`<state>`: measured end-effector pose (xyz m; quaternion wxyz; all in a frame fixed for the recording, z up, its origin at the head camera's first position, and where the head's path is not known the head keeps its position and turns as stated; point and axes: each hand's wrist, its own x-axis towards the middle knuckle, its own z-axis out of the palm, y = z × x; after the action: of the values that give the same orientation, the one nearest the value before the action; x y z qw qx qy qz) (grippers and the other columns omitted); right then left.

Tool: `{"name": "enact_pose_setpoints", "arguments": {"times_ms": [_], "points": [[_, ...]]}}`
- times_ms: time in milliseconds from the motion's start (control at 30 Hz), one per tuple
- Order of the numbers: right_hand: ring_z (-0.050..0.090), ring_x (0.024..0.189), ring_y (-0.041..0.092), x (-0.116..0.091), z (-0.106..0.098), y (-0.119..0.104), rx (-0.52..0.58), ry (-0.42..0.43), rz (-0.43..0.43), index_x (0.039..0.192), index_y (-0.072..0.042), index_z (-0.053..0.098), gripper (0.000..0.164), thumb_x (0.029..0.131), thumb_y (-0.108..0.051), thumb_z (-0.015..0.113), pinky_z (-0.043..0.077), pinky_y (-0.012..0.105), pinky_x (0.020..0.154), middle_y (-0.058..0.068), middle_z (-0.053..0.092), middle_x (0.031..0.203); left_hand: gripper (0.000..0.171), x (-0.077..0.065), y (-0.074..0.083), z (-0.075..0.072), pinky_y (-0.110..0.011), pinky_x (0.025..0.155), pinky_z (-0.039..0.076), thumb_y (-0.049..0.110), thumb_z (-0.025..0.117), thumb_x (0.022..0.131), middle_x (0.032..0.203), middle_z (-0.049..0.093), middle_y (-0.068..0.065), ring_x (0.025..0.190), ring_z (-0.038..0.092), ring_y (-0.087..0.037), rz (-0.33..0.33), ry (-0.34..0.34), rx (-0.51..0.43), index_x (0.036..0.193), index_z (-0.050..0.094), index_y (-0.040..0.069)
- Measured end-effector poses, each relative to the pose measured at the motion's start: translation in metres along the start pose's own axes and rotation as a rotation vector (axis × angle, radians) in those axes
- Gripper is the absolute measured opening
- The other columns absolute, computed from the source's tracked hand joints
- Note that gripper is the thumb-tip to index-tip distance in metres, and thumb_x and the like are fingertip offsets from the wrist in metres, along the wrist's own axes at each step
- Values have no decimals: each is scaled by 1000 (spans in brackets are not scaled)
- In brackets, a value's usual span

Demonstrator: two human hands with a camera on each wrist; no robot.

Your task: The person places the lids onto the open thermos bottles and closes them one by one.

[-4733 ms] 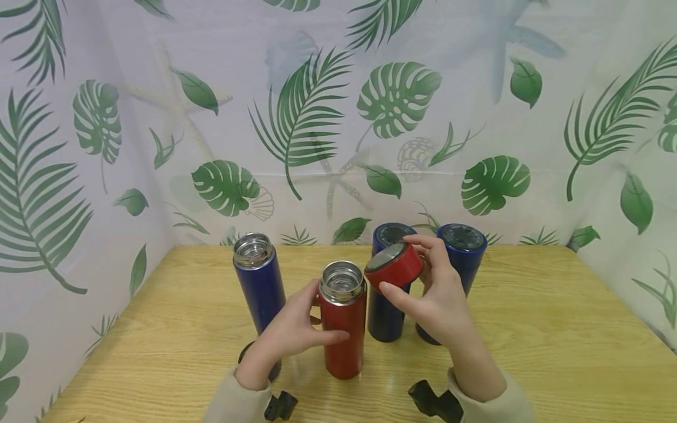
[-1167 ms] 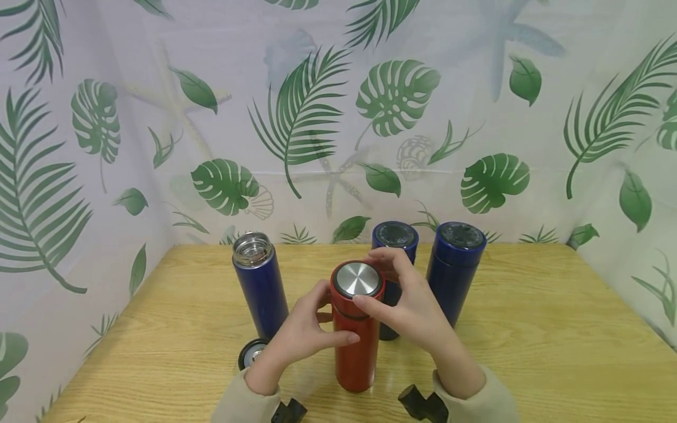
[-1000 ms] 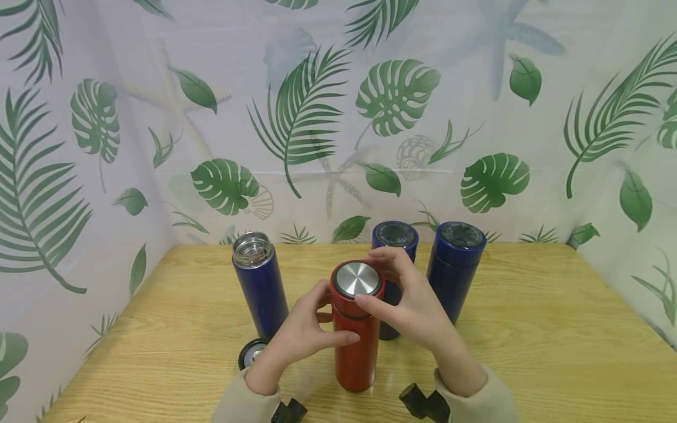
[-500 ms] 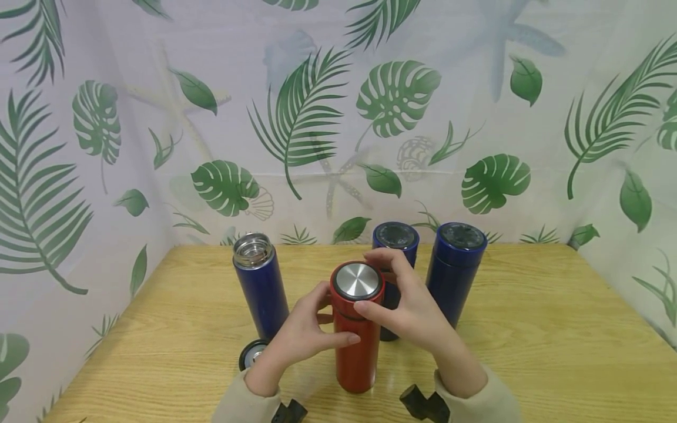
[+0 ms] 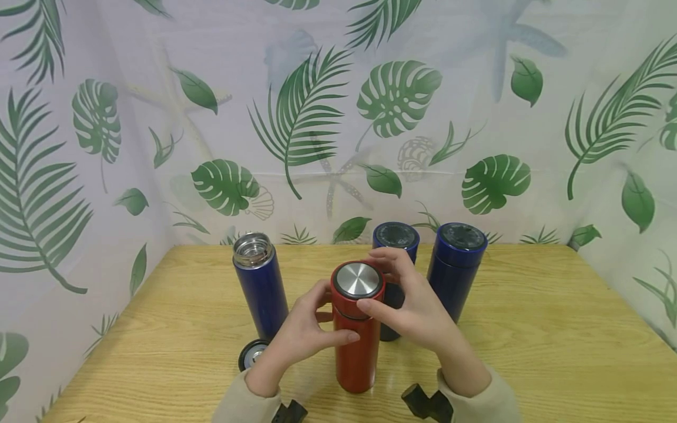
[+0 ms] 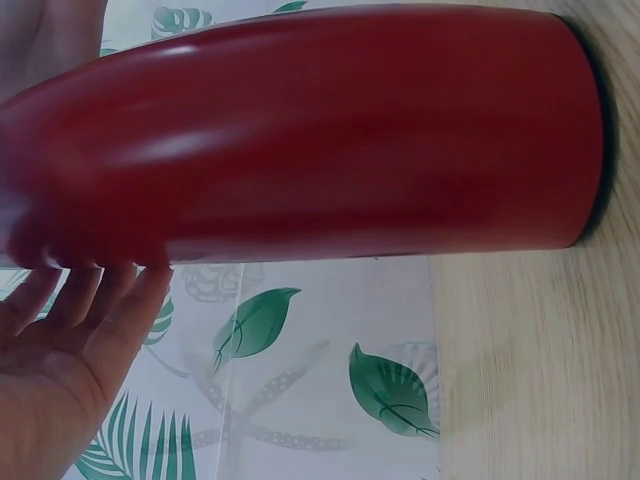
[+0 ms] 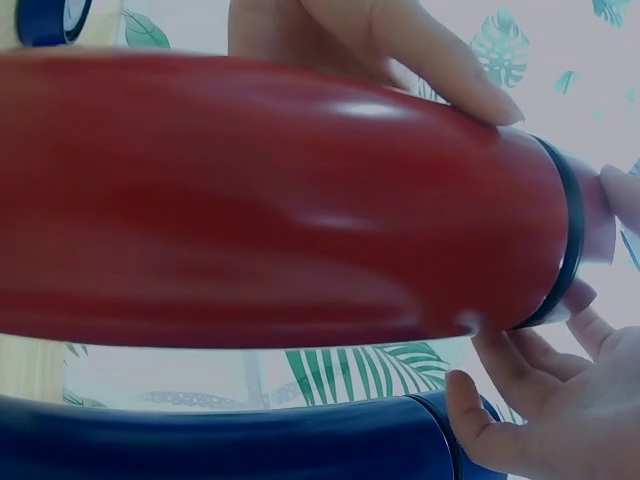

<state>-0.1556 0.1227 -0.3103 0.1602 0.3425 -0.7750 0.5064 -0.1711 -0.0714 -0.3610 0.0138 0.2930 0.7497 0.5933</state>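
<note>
Now the round red lid, held off before, sits on the tall red bottle on the wooden table. The right hand pinches the lid; the left hand grips the bottle. One tall blue bottle is open.

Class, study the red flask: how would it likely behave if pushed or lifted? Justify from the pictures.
The red flask would probably tip if pushed near its top, being tall and narrow. It looks smooth and shiny in both wrist views, so it could be somewhat slippery to lift. If knocked onto its side, it might roll, given its cylindrical shape.
</note>
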Motion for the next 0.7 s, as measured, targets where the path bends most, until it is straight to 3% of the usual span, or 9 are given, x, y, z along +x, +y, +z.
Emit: {"name": "enact_pose_setpoints", "arguments": {"times_ms": [300,533,700], "points": [[45,111,22,-2,1,0,67,-23,-58,122,-3,36,50,79,-5,63,36,36,93,11,48,121,64,0,1,0,-37,80,46,17,76,69,118,51,1,106,50,-15,3,2,-2,124,43,17],[45,103,17,-2,8,-3,-59,38,62,121,-6,38,62,70,-14,74,40,37,86,5,48,114,63,0,1,0,-36,80,46,17,76,70,118,50,2,107,49,-15,-7,-2,2,124,43,18],[46,101,16,-1,8,-2,-59,44,51,119,-3,39,61,70,-9,74,42,36,84,6,51,110,63,0,1,0,-37,81,46,17,75,70,119,50,2,107,49,-15,-12,-5,5,125,43,18]]}}
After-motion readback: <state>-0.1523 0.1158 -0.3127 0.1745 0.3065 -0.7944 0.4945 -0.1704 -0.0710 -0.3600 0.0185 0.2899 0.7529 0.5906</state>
